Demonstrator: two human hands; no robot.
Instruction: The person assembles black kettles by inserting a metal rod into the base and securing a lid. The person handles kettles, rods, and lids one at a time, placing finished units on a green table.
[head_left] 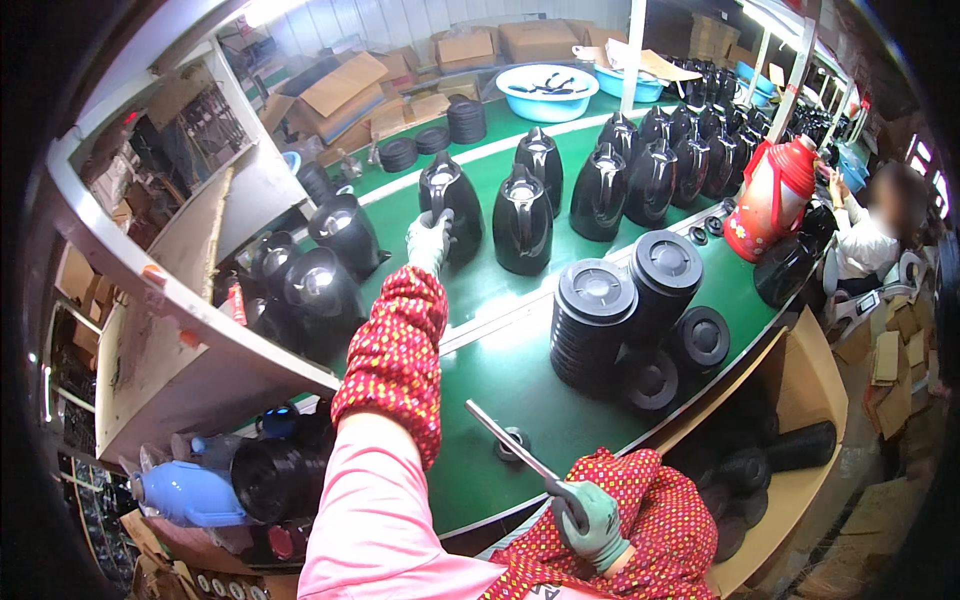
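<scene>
My left hand (pixel 429 243), in a pale work glove, is stretched far out and closed on the handle of a glossy black jug (pixel 462 212) standing on the green work surface (pixel 490 375). A second black jug (pixel 521 225) stands just right of it. Low at the front, my right hand (pixel 592 522), in a green glove, is wrapped round the dark grip of a long metal rod tool (pixel 512 437). The rod slants up to the left, above a small round black part (pixel 512 444) on the green surface. Red patterned sleeves cover both forearms.
Stacks of round black lids (pixel 597 290) stand right of centre. More black jugs (pixel 600 190) line the far side, beside a red thermos flask (pixel 772 205). A cardboard box (pixel 815 385) with dark parts sits at right. Beyond, a person (pixel 868 240) works. Blue basins (pixel 546 103) stand behind.
</scene>
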